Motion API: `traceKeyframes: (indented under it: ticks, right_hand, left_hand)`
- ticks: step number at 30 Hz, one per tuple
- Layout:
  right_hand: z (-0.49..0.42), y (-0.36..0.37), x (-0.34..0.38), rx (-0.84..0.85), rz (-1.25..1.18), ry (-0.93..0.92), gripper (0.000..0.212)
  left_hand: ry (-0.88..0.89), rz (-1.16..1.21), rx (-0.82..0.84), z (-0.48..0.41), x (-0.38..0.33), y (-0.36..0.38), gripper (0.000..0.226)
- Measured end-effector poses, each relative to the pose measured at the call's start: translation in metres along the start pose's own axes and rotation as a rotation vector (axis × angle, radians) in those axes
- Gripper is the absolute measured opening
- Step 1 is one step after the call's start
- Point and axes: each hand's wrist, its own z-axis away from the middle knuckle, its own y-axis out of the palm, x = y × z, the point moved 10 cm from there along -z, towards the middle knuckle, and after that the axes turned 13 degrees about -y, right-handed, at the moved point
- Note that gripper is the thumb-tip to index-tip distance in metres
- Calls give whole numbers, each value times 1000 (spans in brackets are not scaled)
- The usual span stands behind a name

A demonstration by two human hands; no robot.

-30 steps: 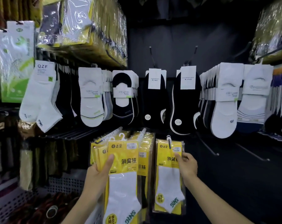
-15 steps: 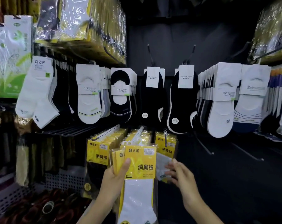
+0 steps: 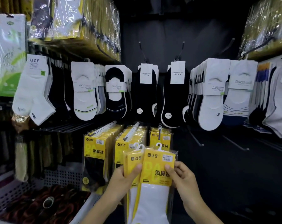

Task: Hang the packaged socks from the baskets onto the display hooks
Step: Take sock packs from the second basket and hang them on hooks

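While the left hand [image 3: 123, 181] grips several sock packs [image 3: 131, 160], the right hand [image 3: 184, 179] pinches the front pack [image 3: 156, 168]. Loaded display hooks [image 3: 132, 130] stand behind.

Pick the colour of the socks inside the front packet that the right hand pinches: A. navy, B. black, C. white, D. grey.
C: the front packet, pinched by the right hand, shows white socks below its yellow card; the left hand grips the packets behind it.

Open room right of the hung yellow packs [image 3: 160, 138], bare hooks [image 3: 196, 138] there, black socks [image 3: 171, 97] crowding above.
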Motion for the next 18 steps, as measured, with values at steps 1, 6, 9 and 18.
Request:
traceKeyframes:
  ticks: [1,6,9,18]
  right_hand:
    - [2,3,0,33,9,6,16]
    - [-9,4,24,151,98,-45,32]
    - [-22,5,47,200,181,-129,17]
    - [-22,13,50,262,245,-86,8]
  left_hand:
    - [-4,21,-16,0,1,-3,28]
    - [26,22,-62,2,2,-19,26]
    - [52,-10,-25,4,1,-15,26]
    - [80,-40,10,10,-1,-11,23]
